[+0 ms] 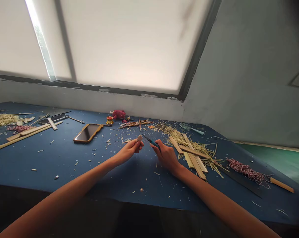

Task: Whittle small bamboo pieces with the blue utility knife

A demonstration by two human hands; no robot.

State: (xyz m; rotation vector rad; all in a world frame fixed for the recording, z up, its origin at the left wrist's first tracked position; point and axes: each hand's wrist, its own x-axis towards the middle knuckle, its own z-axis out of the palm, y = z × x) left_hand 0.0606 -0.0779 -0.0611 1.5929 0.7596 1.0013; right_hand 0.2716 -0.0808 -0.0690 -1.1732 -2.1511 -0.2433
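My left hand (131, 148) is closed, pinching a small pale piece of wood (139, 138) that sticks up from the fingertips. Wrapped round the teal handle of a slim craft knife (154, 143) is my right hand (167, 156). The knife's thin dark tip points up and left, close to the wood piece; whether they touch I cannot tell. Both hands are just above the blue table (129, 185). Bamboo strips (195, 162) lie on a heap of shavings (206, 148) to the right of my right hand.
A phone (88, 133) in a yellow case lies left of my hands. Thin sticks (136, 123) and a red item (119, 114) are farther back. At right are a hairbrush (191, 128), a cord bundle (248, 169) and a large dark blade (241, 180). Wood strips (27, 134) lie left.
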